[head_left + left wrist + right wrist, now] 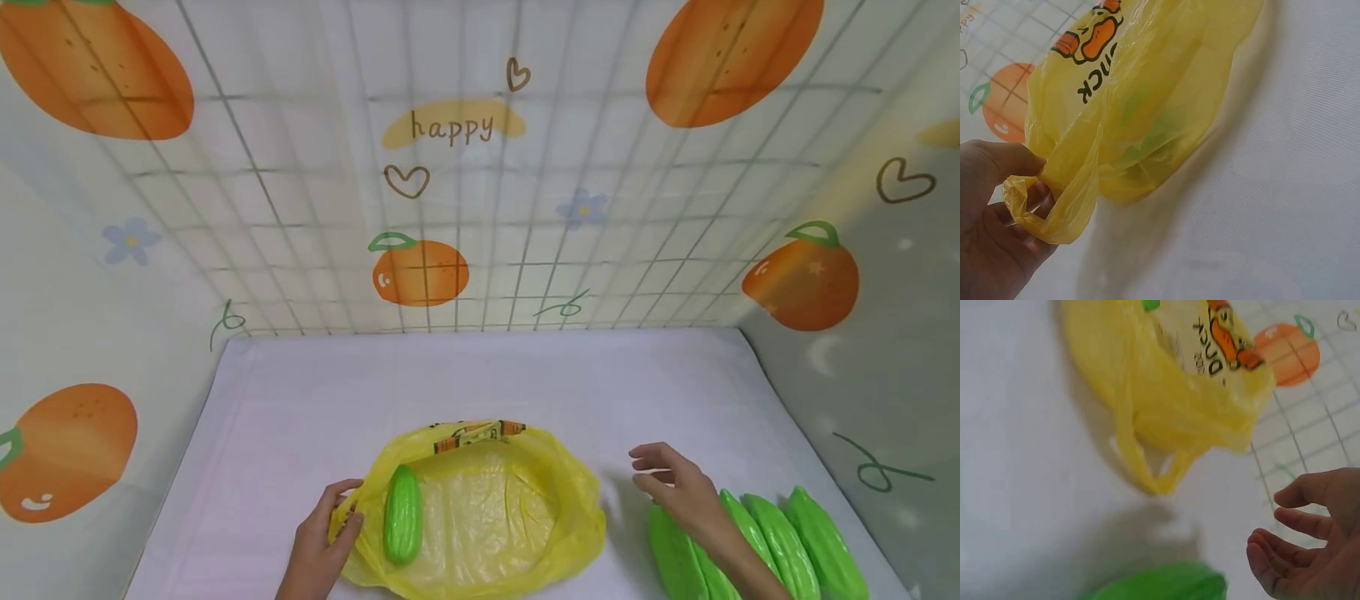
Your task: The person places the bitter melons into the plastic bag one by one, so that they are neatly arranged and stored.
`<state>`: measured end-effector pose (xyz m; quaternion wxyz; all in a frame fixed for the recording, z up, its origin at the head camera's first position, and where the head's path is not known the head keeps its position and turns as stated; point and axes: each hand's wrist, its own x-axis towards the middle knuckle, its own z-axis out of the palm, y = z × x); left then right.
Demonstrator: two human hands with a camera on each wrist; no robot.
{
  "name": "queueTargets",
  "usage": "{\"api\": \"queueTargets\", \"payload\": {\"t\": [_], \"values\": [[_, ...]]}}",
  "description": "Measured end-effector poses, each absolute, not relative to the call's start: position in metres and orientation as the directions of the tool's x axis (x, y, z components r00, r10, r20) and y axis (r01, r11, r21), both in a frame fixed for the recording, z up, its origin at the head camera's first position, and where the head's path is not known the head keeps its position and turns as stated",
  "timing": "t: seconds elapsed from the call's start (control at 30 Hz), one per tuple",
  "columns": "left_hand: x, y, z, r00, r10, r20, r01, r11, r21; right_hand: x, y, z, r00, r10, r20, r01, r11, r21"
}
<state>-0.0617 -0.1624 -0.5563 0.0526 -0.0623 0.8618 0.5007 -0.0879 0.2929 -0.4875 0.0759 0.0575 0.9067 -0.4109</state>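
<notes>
A yellow plastic bag (581, 525) with a printed duck stands with its mouth wide apart in the head view. Inside, near its left wall, lies one green, ridged, cucumber-like vegetable (403, 515). My left hand (318, 537) holds the bag's left side; in the left wrist view the thumb and fingers curl about its handle loop (1060, 231). Between the bag and several green ridged vegetables (825, 542), my right hand (678, 487) hovers with loosely bent fingers and holds nothing. The right wrist view shows the other handle loop (1163, 484) apart from this hand.
A white cloth covers the table (480, 375). Behind it and at both sides hang pale curtains (480, 200) printed with oranges, hearts and a grid. The green vegetables lie side by side at the table's right front, partly under my right forearm.
</notes>
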Motion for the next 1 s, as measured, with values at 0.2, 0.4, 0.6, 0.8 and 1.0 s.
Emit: {"api": "queueTargets", "payload": {"t": [0.2,0.4,0.6,0.8,1.0], "values": [[-0.061,-0.162,-0.555,-0.985,-0.063,-0.162,-0.172,0.483,0.859,-0.08,0.316,-0.501,-0.982,0.046,-0.183,0.155,0.753,-0.64],[-0.062,-0.162,-0.555,-0.984,-0.062,-0.168,-0.177,0.493,0.852,-0.075,0.325,-0.507,-0.979,0.035,-0.198,0.142,0.821,-0.554],[-0.062,-0.162,-0.554,-0.984,-0.058,-0.168,-0.174,0.495,0.851,-0.074,0.328,-0.507,-0.97,0.002,-0.243,0.133,0.842,-0.523],[-0.062,-0.162,-0.553,-0.984,-0.054,-0.17,-0.174,0.495,0.851,-0.079,0.325,-0.51,-0.953,0.003,-0.301,0.144,0.883,-0.447],[-0.062,-0.163,-0.554,-0.985,-0.058,-0.163,-0.17,0.493,0.853,-0.085,0.315,-0.51,-0.927,0.036,-0.373,0.184,0.911,-0.369]]}}
